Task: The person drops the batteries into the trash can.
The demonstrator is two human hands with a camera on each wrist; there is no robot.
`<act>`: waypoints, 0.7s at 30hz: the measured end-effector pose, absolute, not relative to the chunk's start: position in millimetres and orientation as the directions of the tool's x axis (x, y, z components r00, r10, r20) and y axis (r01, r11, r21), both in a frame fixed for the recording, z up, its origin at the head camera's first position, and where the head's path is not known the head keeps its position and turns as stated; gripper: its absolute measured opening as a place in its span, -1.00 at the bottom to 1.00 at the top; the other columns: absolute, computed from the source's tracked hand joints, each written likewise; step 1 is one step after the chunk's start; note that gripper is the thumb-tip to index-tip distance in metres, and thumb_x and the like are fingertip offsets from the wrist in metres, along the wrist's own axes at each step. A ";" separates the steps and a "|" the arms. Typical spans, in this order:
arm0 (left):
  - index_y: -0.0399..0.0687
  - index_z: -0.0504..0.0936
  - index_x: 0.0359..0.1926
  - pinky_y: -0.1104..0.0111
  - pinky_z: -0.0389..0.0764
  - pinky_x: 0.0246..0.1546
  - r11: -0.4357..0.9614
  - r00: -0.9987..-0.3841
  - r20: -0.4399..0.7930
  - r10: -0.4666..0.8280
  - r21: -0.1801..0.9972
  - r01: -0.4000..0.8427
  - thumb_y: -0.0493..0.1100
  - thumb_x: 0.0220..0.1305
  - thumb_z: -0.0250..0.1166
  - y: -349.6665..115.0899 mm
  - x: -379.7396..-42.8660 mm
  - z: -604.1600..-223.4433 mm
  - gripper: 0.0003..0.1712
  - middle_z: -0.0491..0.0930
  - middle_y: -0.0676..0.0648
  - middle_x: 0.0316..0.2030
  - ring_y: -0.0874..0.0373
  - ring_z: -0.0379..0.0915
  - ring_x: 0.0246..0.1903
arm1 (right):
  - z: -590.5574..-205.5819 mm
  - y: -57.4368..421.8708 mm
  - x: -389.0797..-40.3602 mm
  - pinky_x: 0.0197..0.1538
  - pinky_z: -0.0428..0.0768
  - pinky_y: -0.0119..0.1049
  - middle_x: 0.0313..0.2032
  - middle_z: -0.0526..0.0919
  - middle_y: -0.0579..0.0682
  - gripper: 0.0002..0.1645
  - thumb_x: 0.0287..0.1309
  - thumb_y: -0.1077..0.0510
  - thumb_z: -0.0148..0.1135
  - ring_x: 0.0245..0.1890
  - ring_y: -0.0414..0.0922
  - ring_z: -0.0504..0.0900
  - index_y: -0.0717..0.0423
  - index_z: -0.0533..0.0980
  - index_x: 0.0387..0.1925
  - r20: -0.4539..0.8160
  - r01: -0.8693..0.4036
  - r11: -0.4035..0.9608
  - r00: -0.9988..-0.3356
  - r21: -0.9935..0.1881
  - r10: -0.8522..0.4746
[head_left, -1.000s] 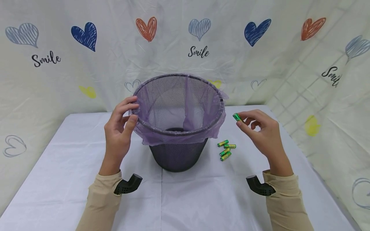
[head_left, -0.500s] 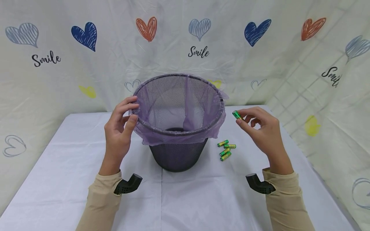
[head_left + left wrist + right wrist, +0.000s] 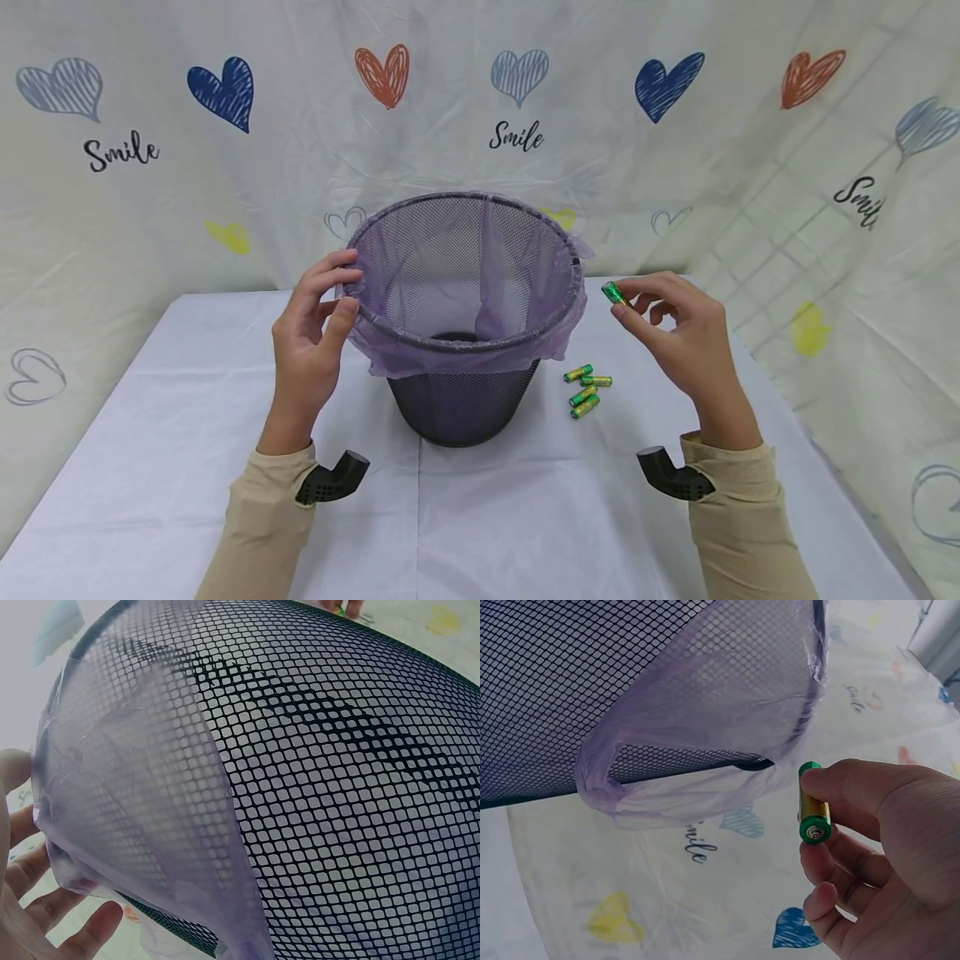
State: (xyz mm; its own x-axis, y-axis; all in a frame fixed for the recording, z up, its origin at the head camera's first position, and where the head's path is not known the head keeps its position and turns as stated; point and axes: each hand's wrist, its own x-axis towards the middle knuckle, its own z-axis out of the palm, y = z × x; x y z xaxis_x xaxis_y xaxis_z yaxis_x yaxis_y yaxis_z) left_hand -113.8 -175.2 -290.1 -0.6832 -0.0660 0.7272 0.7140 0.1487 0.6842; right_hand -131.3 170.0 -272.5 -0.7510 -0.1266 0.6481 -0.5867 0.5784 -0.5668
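A black mesh wastebasket (image 3: 457, 408) stands upright on the table, its rim lined with a thin purple plastic bag (image 3: 450, 360). My left hand (image 3: 307, 342) holds the left side of the lined rim, with thumb and fingers spread along it; in the left wrist view its fingers (image 3: 94, 930) show beside the bag. To the right of the basket, my right hand (image 3: 678, 333) pinches a green and yellow battery (image 3: 615, 293) between thumb and fingers, above the table. The right wrist view shows that battery (image 3: 814, 806) end-on, apart from the bag (image 3: 705, 772).
Several more green and yellow batteries (image 3: 585, 392) lie close together on the white tablecloth (image 3: 495, 517), right of the basket's base. Behind the table hangs a white curtain (image 3: 442, 158) printed with hearts and lettering.
My right hand has risen slightly, bringing the pinched battery a little up and left. The left hand, basket and loose batteries stay as they were.
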 end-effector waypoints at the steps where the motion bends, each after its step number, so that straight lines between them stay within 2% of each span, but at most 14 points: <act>1: -0.56 0.41 -0.04 0.43 0.43 -0.10 0.149 -0.683 0.728 -0.066 0.684 0.714 -0.36 0.24 0.06 -175.3 -113.8 -290.2 -0.68 0.35 -0.39 0.13 -0.08 0.20 0.24 | -271.9 169.7 -131.1 -0.37 0.37 -0.55 -0.37 0.57 -0.02 -0.74 -0.08 0.39 0.29 -0.41 -0.32 0.43 0.26 0.59 -0.24 0.650 -0.589 0.578 -0.749 -0.565 -0.128; 21: -0.53 0.41 -0.02 0.44 0.42 -0.08 0.170 -0.691 0.720 -0.066 0.691 0.703 -0.33 0.25 0.06 -175.1 -112.9 -290.5 -0.66 0.35 -0.37 0.14 -0.07 0.20 0.24 | -266.7 163.9 -131.7 -0.36 0.40 -0.54 -0.36 0.57 -0.02 -0.75 -0.09 0.40 0.28 -0.40 -0.34 0.45 0.27 0.60 -0.26 0.659 -0.614 0.529 -0.741 -0.586 -0.131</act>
State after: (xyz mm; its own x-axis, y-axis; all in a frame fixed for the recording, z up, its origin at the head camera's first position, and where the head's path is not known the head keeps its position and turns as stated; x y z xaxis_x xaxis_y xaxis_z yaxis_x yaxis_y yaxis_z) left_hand -112.9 -175.1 -290.5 -0.6914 -0.0657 0.7195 0.7028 0.1700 0.6908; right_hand -131.7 163.9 -266.7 -0.7410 -0.1315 0.6586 -0.6143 0.5289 -0.5856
